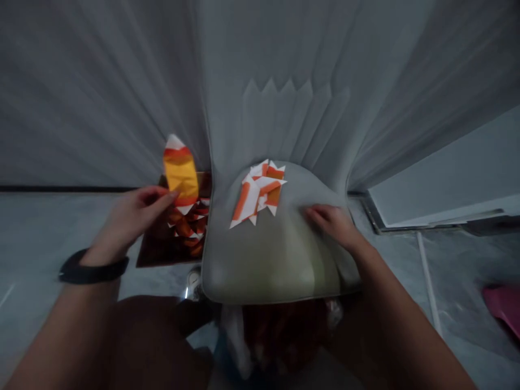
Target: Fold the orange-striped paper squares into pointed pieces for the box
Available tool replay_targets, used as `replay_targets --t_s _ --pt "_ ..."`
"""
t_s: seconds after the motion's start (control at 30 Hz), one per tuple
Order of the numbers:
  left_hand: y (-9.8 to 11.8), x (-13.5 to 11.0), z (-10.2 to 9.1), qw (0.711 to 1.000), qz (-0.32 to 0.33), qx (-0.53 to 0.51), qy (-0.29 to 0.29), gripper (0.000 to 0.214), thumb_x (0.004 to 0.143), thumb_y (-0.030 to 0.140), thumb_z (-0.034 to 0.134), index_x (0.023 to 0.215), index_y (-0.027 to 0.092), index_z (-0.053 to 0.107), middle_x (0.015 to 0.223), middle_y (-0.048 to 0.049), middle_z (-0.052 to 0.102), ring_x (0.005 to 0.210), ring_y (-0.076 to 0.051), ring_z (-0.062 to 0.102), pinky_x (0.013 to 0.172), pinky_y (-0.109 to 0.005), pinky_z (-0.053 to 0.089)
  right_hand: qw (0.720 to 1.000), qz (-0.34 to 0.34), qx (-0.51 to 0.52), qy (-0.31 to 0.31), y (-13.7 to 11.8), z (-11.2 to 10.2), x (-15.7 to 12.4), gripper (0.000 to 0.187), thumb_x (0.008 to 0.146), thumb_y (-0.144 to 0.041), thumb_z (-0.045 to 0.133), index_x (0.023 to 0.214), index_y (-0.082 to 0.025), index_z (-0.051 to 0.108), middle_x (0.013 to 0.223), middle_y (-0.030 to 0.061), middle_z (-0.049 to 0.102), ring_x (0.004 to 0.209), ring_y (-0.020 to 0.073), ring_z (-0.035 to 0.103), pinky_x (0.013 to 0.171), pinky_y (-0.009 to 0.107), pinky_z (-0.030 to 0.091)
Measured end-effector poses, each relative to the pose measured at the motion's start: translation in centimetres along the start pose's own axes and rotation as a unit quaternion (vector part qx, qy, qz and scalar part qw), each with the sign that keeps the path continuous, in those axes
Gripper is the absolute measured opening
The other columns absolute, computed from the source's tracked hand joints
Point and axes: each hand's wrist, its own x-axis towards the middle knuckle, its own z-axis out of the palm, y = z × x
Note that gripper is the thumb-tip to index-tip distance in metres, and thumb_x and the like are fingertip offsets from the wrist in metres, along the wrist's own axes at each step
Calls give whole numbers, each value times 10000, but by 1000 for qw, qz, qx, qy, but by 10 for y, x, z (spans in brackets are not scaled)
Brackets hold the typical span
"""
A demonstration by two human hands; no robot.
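Left hand [132, 222] pinching a folded orange-and-gold paper [181, 170] upright, just left of the grey padded chair seat [268, 265]! Right hand [331, 225] lying empty, fingers loosely curled on that seat, near a heap of folded orange-and-white paper pieces [258, 192]!

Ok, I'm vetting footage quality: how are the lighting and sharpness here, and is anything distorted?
Head view: dim, flat light throughout; the wide lens fans the pleated grey fabric outward; the left hand and the folded orange-and-gold paper it holds are slightly soft; the padded grey seat shows a pale sheen.
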Motion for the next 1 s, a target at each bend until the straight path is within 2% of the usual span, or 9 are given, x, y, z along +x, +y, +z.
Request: replay_targets --t_s 0.2,0.3,0.43,0.5,0.57,0.67,0.77,0.83,1.0 --pt "-75 24 -4 972 -100 192 -92 406 872 578 601 940 195 719 716 28 689 718 -156 587 630 -215 366 999 3 -35 12 10 4 10 432 946 -528 489 718 -212 676 636 48 651 577 191 529 574 320 362" --pt "-82 40 10 969 -78 230 -41 357 914 470 557 1020 160 698 855 -48 717 789 -217 619 646 -259 380 997 47 -21 61 1 33 21 441 956 -527 464 766 -195 684 705 85 680 623 216 570 606 334 386" --pt "-54 47 39 982 -1 151 116 338 931 409 525 1099 145 655 947 -107 713 831 -244 645 682 -305 433 971 85 59 214 -22 86 21 459 968 -526 451 1145 -154 652 968 136 709 808 242 630 737 361 475" --pt "-26 40 54 984 31 79 160 345 937 403 514 1142 147 620 915 -94 701 792 -226 643 694 -308 454 966 65 84 234 -31 103 18 553 956 -515 488 1379 -160 511 1075 142 682 850 233 629 787 369 500" --pt "7 27 66 983 59 17 172 331 944 409 504 1145 166 604 887 -73 690 770 -209 642 708 -303 468 967 58 93 231 -34 109 18 588 936 -509 526 1414 -170 481 1091 144 673 856 236 631 804 379 510" --pt "48 5 81 984 107 -44 133 311 955 429 491 1121 191 604 902 -62 695 778 -199 651 711 -293 476 959 101 159 214 -32 104 31 527 917 -509 530 1321 -172 562 1019 132 708 798 237 656 730 359 525" --pt "69 -11 100 989 133 -42 55 322 947 453 511 1105 195 619 893 -60 710 779 -202 660 703 -288 476 937 178 265 146 -27 99 52 417 911 -484 509 1108 -151 664 862 97 732 654 203 656 549 285 481" --pt "72 -18 117 991 129 -24 36 338 941 465 524 1110 193 630 857 -51 711 749 -199 657 684 -284 473 932 193 291 100 -24 98 63 293 863 -409 577 930 -153 704 698 40 702 546 159 612 488 238 421" --pt "57 -29 161 982 142 -7 122 300 944 338 493 1123 142 632 940 -102 704 838 -218 663 748 -314 500 924 173 325 101 -26 99 61 154 753 -306 685 672 -177 665 518 -31 599 430 110 523 439 205 351"
